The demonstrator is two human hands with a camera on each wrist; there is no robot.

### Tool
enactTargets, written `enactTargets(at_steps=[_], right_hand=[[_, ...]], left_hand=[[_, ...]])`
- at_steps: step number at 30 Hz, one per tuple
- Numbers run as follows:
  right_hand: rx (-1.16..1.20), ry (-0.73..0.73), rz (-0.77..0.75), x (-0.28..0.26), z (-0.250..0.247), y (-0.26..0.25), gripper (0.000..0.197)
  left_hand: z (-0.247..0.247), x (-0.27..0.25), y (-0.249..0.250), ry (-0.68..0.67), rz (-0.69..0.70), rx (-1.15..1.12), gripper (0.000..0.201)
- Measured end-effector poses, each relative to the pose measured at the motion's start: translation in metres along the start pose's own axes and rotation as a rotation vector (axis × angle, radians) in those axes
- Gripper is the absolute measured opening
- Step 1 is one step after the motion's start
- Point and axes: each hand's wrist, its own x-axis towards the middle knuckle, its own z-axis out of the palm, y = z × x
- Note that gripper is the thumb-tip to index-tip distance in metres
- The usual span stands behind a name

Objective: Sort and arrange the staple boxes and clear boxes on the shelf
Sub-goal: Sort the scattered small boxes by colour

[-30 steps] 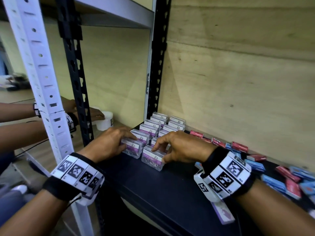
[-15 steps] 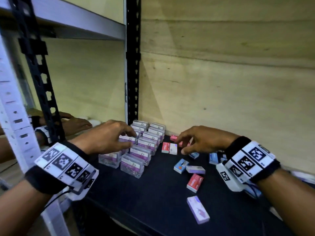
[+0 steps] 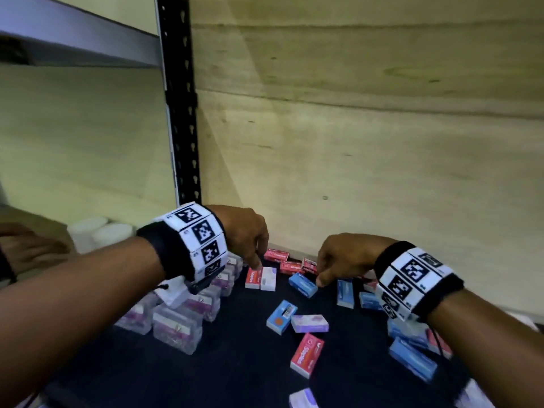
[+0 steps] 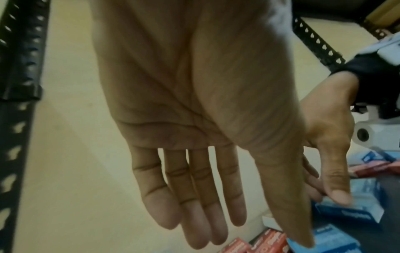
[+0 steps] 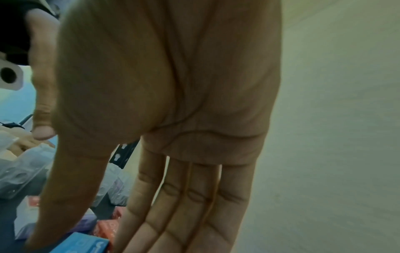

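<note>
Small staple boxes in red, blue and white lie scattered on the black shelf (image 3: 235,366). Clear boxes (image 3: 176,331) with purple labels stand in rows at the left. My left hand (image 3: 259,264) hangs over a red box (image 3: 253,278) and a white box (image 3: 268,278) lying side by side; its fingers (image 4: 194,205) are straight and hold nothing. My right hand (image 3: 321,280) reaches down at a blue box (image 3: 303,285). Its thumb tip rests on that blue box (image 4: 355,212), and its fingers (image 5: 194,214) are straight.
A black perforated post (image 3: 182,119) stands at the back left, with a plywood wall (image 3: 368,160) behind the shelf. Red boxes (image 3: 290,262) line the wall. White rolls (image 3: 100,234) and another person's hand (image 3: 26,248) are on the neighbouring shelf to the left.
My left hand has left the clear boxes and moved right to the red and white staple boxes. My right hand has shifted onto a blue box. The view has swung right.
</note>
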Motion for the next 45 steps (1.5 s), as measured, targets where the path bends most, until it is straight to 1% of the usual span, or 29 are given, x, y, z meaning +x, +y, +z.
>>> enactTargets(at_steps=[3, 6, 7, 9, 11, 12, 15, 17, 19, 20, 22, 23, 24, 25, 26, 27, 29, 35, 39, 43, 45], right_hand=[[-0.019, -0.053, 0.021, 0.018, 0.003, -0.003, 0.047], [-0.049, -0.117, 0.048, 0.029, 0.004, -0.008, 0.059], [-0.069, -0.136, 0.056, 0.033, 0.005, -0.009, 0.060], [-0.109, -0.149, 0.066, 0.037, 0.007, -0.014, 0.055], [-0.116, -0.152, 0.065, 0.041, 0.010, -0.015, 0.050], [-0.115, -0.156, 0.060, 0.042, 0.012, -0.015, 0.048], [-0.125, -0.158, 0.042, 0.045, 0.014, -0.016, 0.047], [-0.126, -0.151, 0.030, 0.045, 0.014, -0.016, 0.046], [-0.131, -0.138, 0.013, 0.042, 0.014, -0.016, 0.045], [-0.129, -0.127, 0.005, 0.039, 0.013, -0.014, 0.044], [-0.111, -0.106, -0.016, 0.029, 0.010, -0.010, 0.041], [-0.098, -0.099, -0.027, 0.023, 0.008, -0.007, 0.040], [-0.078, -0.090, -0.032, 0.016, 0.007, -0.004, 0.040], [-0.057, -0.082, -0.030, 0.007, 0.006, 0.001, 0.042], [-0.038, -0.075, -0.026, 0.000, 0.005, 0.004, 0.043], [-0.025, -0.070, -0.017, -0.008, 0.006, 0.008, 0.043], [-0.009, -0.074, 0.001, -0.022, 0.008, 0.014, 0.042], [-0.018, -0.081, 0.040, -0.057, 0.030, 0.023, 0.042], [-0.007, -0.092, 0.036, -0.066, 0.044, 0.022, 0.041], [0.039, -0.057, 0.031, -0.076, 0.045, 0.025, 0.040], [0.119, 0.005, 0.023, -0.081, 0.040, 0.030, 0.037]], left_hand=[[0.003, 0.029, 0.003, -0.086, -0.007, 0.020, 0.049], [0.011, 0.054, 0.007, -0.168, 0.006, 0.045, 0.046], [0.014, 0.061, 0.008, -0.187, 0.013, 0.055, 0.045], [0.020, 0.072, 0.010, -0.197, 0.002, 0.054, 0.039], [0.022, 0.081, 0.012, -0.261, -0.005, 0.059, 0.037], [0.024, 0.085, 0.014, -0.289, -0.011, 0.073, 0.037], [0.026, 0.091, 0.018, -0.278, 0.007, 0.100, 0.042], [0.024, 0.092, 0.021, -0.334, 0.004, 0.132, 0.043], [0.022, 0.091, 0.022, -0.364, 0.006, 0.143, 0.032], [0.021, 0.091, 0.023, -0.340, 0.018, 0.142, 0.027], [0.020, 0.085, 0.024, -0.223, 0.041, 0.146, 0.032], [0.019, 0.082, 0.025, -0.197, 0.053, 0.141, 0.033], [0.016, 0.079, 0.027, -0.213, 0.053, 0.142, 0.034], [0.013, 0.076, 0.029, -0.230, 0.044, 0.151, 0.038], [0.011, 0.074, 0.030, -0.220, 0.035, 0.169, 0.046], [0.008, 0.071, 0.032, -0.194, 0.038, 0.186, 0.054], [0.003, 0.064, 0.033, -0.141, 0.051, 0.194, 0.061], [-0.004, 0.036, 0.052, -0.064, 0.136, 0.149, 0.054], [0.000, 0.020, 0.070, -0.035, 0.189, 0.089, 0.052], [0.002, 0.007, 0.083, 0.012, 0.246, 0.070, 0.053], [0.002, 0.002, 0.087, 0.050, 0.267, 0.068, 0.053]])
